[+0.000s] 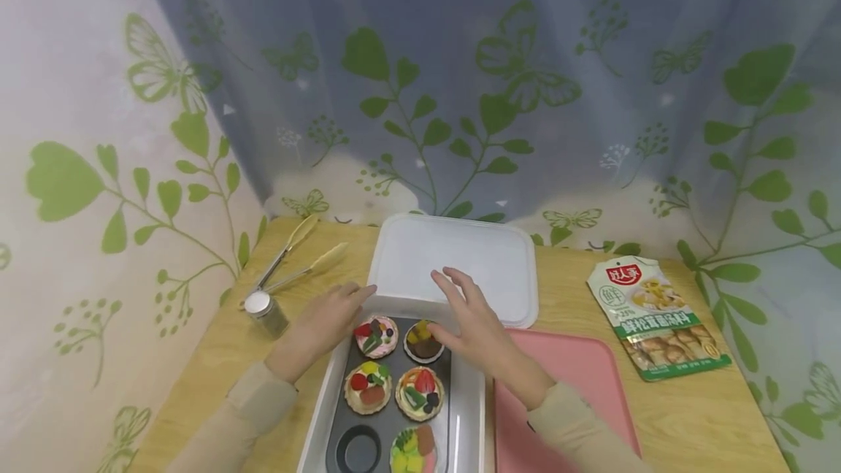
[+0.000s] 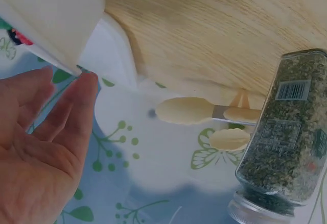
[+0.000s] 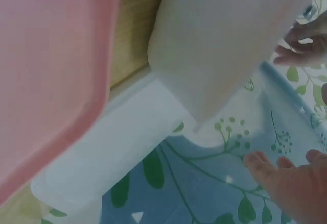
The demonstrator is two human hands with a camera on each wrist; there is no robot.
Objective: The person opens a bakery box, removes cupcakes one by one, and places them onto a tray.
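A white plastic box [image 1: 469,400] sits at the table's near middle with a dark muffin tin [image 1: 393,414] inside it. Several decorated fruit tarts [image 1: 368,387] fill the tin's cups; one near-left cup is bare. The box's white lid [image 1: 473,258] lies flat just behind it. My left hand [image 1: 328,323] reaches to the box's far left corner with straight fingers [image 2: 82,96] beside the white wall [image 2: 51,15]. Over the box's far edge hovers my right hand [image 1: 469,320], fingers spread and holding nothing, beside a chocolate tart [image 1: 423,341].
A pink tray [image 1: 578,378] lies right of the box, a snack packet [image 1: 660,316] further right. Tongs [image 1: 296,258] and a glass spice jar [image 1: 266,311] lie at the left on the wooden table [image 1: 690,414]. Leaf-printed curtains close off the back and sides.
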